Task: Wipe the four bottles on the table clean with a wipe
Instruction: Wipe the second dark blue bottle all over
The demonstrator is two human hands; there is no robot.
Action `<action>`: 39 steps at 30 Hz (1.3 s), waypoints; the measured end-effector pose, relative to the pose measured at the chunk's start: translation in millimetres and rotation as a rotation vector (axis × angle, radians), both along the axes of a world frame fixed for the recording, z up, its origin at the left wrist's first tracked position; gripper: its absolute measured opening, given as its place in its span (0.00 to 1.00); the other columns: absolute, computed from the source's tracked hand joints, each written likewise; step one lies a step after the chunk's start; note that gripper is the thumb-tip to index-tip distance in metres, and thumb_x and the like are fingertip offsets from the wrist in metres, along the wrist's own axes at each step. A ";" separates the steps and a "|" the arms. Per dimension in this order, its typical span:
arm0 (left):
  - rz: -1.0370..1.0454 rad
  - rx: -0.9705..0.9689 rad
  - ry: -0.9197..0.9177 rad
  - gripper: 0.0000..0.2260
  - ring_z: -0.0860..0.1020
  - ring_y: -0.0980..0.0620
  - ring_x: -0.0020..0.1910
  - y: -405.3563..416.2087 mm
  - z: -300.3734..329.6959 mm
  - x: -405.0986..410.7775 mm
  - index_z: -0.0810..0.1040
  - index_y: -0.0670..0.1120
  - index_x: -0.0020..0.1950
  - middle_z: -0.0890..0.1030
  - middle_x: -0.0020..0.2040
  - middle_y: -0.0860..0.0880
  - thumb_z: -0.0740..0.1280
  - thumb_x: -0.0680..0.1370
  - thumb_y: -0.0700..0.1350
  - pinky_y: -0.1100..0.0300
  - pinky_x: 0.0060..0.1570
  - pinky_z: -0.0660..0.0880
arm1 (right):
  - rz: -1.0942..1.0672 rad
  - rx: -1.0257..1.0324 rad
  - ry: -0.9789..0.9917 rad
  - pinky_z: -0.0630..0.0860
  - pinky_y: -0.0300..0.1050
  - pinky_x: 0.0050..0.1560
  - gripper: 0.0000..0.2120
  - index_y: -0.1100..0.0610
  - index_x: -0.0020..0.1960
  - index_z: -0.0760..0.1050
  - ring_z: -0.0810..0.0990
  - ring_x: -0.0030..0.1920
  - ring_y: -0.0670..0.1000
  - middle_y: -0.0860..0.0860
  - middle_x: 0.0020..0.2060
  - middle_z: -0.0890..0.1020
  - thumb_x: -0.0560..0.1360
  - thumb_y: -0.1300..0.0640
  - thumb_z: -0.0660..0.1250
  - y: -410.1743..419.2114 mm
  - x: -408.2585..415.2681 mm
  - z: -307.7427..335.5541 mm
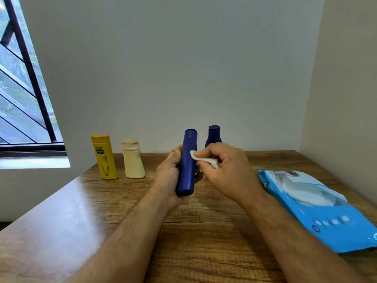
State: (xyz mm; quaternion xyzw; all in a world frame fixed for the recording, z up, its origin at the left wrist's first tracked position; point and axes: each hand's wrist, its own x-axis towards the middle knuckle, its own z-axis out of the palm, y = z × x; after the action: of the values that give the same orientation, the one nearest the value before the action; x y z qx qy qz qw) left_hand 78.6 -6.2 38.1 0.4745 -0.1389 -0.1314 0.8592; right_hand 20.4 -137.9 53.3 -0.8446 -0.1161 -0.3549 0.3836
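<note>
A plain room in a home, it seems. A wooden table [204,231] fills a corner of bare walls [183,68], a barred window [22,88] beyond its left edge. Toiletry bottles [132,160] stand along its far edge.

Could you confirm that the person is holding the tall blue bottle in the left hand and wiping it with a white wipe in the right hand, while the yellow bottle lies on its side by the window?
Not quite: the head view shows the yellow bottle standing upright, not on its side. The rest holds: the left hand holds the tall blue bottle and the right hand presses a white wipe to it.
</note>
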 end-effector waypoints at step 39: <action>0.093 0.342 -0.500 0.34 0.83 0.47 0.53 2.8 -6.2 -3.5 0.72 0.53 0.67 0.82 0.58 0.48 0.78 0.63 0.45 0.58 0.49 0.79 | -0.044 -0.002 -0.151 0.77 0.34 0.42 0.12 0.47 0.51 0.84 0.80 0.44 0.44 0.43 0.44 0.83 0.71 0.61 0.73 -7.3 -2.0 2.4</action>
State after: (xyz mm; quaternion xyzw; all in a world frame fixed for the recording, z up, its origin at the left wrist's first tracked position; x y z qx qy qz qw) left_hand 75.1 -3.3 31.9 0.6358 -0.3002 0.0075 0.7110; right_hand 18.3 -145.2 55.6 -0.8181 -0.1267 -0.4258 0.3650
